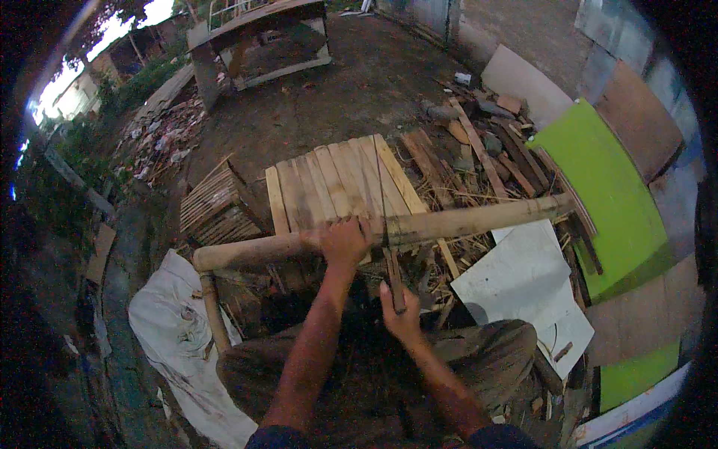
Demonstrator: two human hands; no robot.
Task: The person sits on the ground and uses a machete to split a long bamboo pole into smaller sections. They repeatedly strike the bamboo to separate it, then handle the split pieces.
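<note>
A thick bamboo pole [479, 221] lies crosswise in front of my knees. My left hand [345, 239] is closed over the top of the pole, a little left of its middle. Just to the right, my right hand [404, 314] grips the wooden handle of a long, thin-bladed tool [393, 273]. Its blade appears nearly edge-on and crosses the pole close to my left fingers, pointing away from me. Whether it is a saw or a knife I cannot tell. Beyond the pole lies a panel of pale wooden slats [321, 179].
A slatted wooden crate [217, 198] stands to the left, above a white sack [168, 307]. Scrap timber [479, 146] is heaped at the far right. White sheets [516, 273] and a bright green board [606, 179] lie on the right. A wooden table [277, 56] stands farther back.
</note>
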